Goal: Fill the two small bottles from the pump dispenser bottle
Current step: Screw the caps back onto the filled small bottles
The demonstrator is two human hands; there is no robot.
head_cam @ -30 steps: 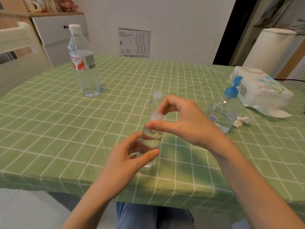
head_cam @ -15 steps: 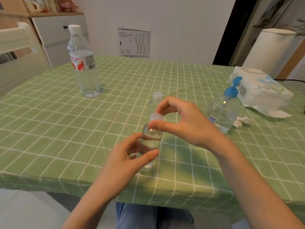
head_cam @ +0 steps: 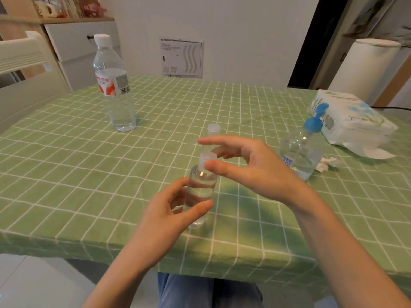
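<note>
My left hand (head_cam: 169,214) grips a small clear bottle (head_cam: 201,185) upright near the table's front edge; clear liquid shows inside it. My right hand (head_cam: 255,170) is over its white cap (head_cam: 206,157), thumb and middle finger pinching the cap while the index finger stretches out above it. The second small bottle (head_cam: 214,128), also capped, stands just behind and is mostly hidden by my right fingers. To the right stands the pump dispenser bottle (head_cam: 300,152) with a blue pump head, a little liquid left at its bottom.
A tall water bottle (head_cam: 113,90) stands at the back left on the green checked tablecloth (head_cam: 66,174). At the right edge lie a pack of tissues (head_cam: 351,121) and a crumpled tissue (head_cam: 327,163). A white chair (head_cam: 22,63) is at the left.
My right index finger has uncurled and stretched out to the left over the cap. The left hand and the bottle stay where they were.
</note>
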